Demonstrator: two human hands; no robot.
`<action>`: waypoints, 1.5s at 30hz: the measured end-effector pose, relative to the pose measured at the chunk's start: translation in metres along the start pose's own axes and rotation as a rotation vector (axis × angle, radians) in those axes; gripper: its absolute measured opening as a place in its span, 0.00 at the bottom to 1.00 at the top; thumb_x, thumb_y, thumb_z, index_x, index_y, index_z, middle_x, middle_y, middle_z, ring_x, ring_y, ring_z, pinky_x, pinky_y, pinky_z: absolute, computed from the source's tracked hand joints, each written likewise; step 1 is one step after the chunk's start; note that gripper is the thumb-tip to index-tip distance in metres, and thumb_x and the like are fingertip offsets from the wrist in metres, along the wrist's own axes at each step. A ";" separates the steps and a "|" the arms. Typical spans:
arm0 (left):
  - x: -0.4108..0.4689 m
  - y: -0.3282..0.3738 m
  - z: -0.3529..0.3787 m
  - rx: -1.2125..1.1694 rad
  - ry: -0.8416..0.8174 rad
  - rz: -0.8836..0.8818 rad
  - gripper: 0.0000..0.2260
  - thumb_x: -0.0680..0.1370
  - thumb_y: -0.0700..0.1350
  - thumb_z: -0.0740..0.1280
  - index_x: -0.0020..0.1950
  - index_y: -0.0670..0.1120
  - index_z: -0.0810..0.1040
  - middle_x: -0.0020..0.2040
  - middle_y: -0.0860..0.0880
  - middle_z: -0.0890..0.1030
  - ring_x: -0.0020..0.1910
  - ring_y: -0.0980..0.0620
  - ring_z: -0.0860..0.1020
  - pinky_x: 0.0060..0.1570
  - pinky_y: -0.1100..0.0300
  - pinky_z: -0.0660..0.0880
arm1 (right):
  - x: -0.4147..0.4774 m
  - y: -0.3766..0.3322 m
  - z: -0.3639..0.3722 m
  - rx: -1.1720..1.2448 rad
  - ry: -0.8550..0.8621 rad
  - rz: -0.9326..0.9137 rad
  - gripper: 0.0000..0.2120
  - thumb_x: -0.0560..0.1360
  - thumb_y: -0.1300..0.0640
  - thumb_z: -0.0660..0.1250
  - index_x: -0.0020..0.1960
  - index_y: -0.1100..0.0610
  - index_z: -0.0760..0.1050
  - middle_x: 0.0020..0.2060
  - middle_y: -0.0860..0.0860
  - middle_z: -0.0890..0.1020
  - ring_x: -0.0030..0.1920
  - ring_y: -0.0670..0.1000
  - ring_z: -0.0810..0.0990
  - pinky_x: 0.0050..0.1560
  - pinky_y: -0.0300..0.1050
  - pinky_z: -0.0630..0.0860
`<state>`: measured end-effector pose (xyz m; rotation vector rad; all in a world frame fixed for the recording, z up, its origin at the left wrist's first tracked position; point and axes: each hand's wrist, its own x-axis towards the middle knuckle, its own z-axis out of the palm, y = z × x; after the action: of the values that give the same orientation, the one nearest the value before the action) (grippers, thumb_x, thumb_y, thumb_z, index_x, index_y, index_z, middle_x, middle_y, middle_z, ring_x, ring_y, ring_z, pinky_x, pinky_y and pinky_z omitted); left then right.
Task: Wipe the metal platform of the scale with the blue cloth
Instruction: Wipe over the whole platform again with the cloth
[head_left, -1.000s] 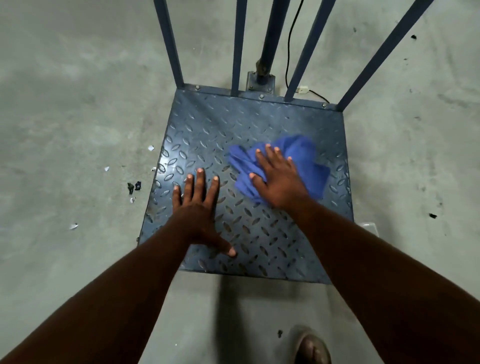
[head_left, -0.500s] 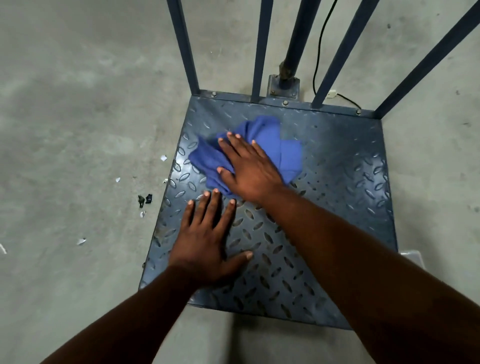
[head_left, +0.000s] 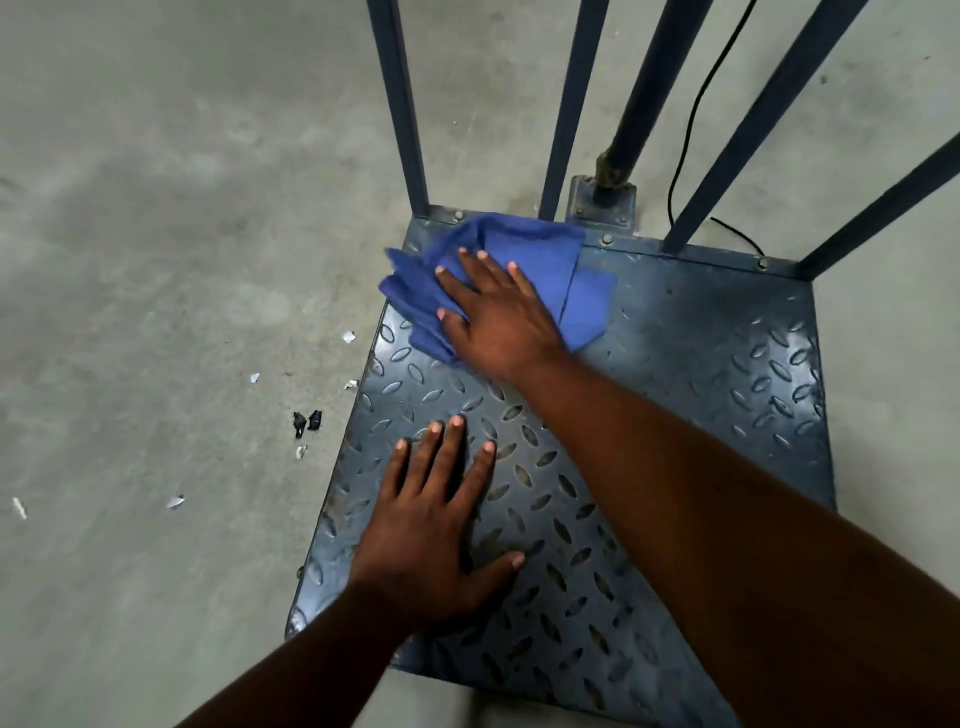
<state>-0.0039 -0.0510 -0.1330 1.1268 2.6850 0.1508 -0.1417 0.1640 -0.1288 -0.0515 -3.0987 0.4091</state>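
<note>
Now that the blue cloth (head_left: 524, 244) has been swept far-left across the platform (head_left: 727, 374) under the spread right grip (head_left: 501, 317), the far strip is judged covered.

Back edge is fenced off: 4 blue bars (head_left: 399, 104) rise from the platform (head_left: 727, 374), a thicker pole (head_left: 649, 78) just behind, only narrow gaps between. Right half of the plate lies bare. Left hand (head_left: 426, 535) sits flat front-left; the right forearm (head_left: 675, 493) crosses the middle. Left side opens onto floor (head_left: 156, 260) with loose scraps (head_left: 307, 421).
</note>
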 end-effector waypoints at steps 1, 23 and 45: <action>-0.001 0.000 0.000 -0.001 0.000 0.001 0.48 0.77 0.78 0.57 0.88 0.50 0.56 0.89 0.41 0.48 0.88 0.39 0.47 0.82 0.33 0.53 | 0.009 -0.002 0.000 -0.022 -0.026 0.029 0.29 0.82 0.40 0.50 0.82 0.46 0.61 0.83 0.51 0.59 0.83 0.53 0.55 0.82 0.58 0.49; 0.002 0.003 -0.005 0.043 -0.033 -0.018 0.48 0.78 0.80 0.49 0.89 0.53 0.42 0.88 0.41 0.39 0.87 0.40 0.38 0.84 0.37 0.43 | -0.171 0.099 -0.050 -0.008 -0.164 0.751 0.51 0.76 0.21 0.46 0.84 0.53 0.37 0.84 0.56 0.38 0.84 0.57 0.38 0.81 0.63 0.38; 0.061 0.099 -0.234 0.057 -0.217 -0.019 0.63 0.66 0.78 0.74 0.86 0.61 0.36 0.87 0.49 0.32 0.87 0.41 0.39 0.81 0.32 0.40 | -0.240 0.053 -0.256 0.289 -0.054 0.520 0.21 0.80 0.63 0.65 0.73 0.59 0.73 0.64 0.62 0.80 0.64 0.63 0.79 0.61 0.48 0.73</action>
<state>-0.0348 0.0601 0.1017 1.0662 2.5207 -0.0496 0.1050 0.2730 0.1015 -0.8604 -3.0016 0.8720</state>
